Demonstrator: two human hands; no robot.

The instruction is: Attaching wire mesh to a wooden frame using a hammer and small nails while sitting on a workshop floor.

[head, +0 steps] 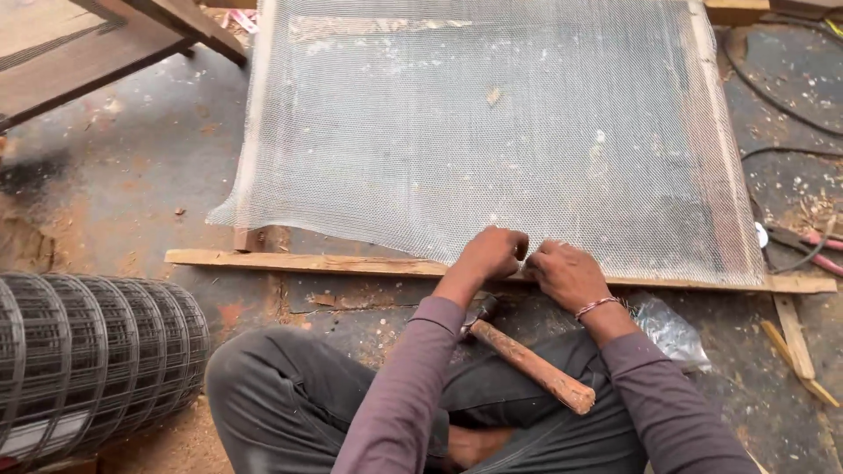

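The scene is lit by even, diffuse daylight with no hard shadows; only a soft dark zone lies under the wooden bench (97, 39) at upper left. The mesh sheet (492, 132) shows a mild pale sheen, no glare. Focus is sharp centrally, with slight wide-angle bending toward the edges.

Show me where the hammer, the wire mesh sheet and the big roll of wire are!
hammer (537, 367): head view, middle of its wooden handle.
wire mesh sheet (474, 132): head view, centre of the sheet.
roll of wire (88, 360): head view, its curved side.

A carpentry workshop floor: sawdust (176, 443), timber offcuts (795, 333), a wire-mesh roll (88, 360), a hammer (527, 360), trailing cables (773, 88).
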